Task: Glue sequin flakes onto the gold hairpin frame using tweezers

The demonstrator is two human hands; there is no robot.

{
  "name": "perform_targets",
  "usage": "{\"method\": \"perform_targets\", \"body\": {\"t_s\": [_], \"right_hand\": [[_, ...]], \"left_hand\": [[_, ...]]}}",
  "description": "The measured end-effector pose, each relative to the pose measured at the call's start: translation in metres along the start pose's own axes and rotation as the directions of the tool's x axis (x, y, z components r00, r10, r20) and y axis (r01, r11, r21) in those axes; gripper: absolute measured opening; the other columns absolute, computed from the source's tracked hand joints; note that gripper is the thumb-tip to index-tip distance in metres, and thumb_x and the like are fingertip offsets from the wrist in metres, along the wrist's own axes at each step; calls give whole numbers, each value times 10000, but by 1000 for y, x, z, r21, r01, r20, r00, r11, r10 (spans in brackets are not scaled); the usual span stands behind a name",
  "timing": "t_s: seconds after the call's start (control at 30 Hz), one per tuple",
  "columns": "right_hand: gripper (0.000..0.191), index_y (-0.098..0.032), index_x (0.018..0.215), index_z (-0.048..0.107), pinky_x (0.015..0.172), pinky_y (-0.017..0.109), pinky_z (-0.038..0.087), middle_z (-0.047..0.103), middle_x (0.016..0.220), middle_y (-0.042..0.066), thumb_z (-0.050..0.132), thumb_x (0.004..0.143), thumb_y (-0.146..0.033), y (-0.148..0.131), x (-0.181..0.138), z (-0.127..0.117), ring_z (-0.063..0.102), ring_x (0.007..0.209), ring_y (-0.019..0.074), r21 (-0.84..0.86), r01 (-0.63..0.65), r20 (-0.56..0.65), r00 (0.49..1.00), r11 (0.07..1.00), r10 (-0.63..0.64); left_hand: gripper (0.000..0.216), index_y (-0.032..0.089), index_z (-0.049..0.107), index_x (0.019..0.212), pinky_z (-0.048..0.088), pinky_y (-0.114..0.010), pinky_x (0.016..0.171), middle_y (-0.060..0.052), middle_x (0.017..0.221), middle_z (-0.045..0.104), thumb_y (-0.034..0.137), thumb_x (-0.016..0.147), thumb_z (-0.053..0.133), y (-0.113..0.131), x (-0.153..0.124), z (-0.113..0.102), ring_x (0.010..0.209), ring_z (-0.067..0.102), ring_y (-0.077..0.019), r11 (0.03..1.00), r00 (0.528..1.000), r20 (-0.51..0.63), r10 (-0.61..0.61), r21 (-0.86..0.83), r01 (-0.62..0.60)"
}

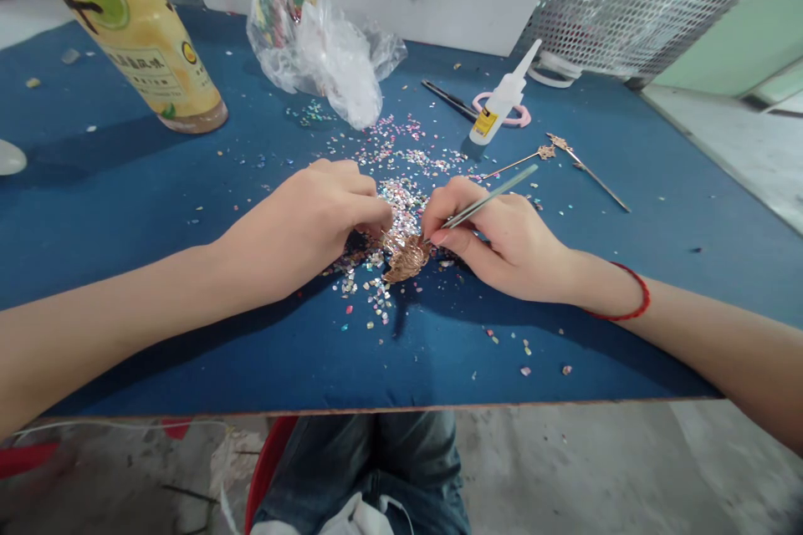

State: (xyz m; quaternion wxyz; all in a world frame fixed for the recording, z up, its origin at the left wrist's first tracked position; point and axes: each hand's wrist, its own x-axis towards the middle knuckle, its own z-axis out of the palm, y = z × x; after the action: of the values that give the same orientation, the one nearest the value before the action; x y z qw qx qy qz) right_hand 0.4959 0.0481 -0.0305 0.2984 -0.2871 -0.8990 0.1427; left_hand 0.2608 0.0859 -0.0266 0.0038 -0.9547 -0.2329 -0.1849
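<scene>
The left hand [314, 221] is pinching a filigree piece [405, 261], the right hand [495, 242] pinching tweezers [489, 196]. One glue bottle [498, 104] and two hairpins [520, 160] are lying beyond.

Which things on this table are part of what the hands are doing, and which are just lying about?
In use: left hand holding the copper filigree piece; right hand gripping tweezers; glittery chips around them.
Lying about: glue bottle, scissors, metal pins, plastic bag, yellow bottle.

Two hairpins [519, 160] [590, 173], two bottles [500, 99] [129, 21], one bag [323, 46], one tweezers [493, 195], one ornament [405, 261].
</scene>
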Motion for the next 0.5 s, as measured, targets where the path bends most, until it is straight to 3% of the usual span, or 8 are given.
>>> {"method": "perform_targets", "body": {"t_s": [0.5], "right_hand": [[122, -179, 893, 510, 603, 209, 431, 590, 755, -26, 442, 989, -145, -2, 2, 1, 538, 635, 72, -3, -17, 32, 999, 1000, 17]], "left_hand": [[385, 207, 668, 780, 364, -284, 656, -6, 732, 615, 17, 851, 340, -1, 1, 1, 746, 510, -157, 1000, 1000, -14, 24, -16, -24]]}}
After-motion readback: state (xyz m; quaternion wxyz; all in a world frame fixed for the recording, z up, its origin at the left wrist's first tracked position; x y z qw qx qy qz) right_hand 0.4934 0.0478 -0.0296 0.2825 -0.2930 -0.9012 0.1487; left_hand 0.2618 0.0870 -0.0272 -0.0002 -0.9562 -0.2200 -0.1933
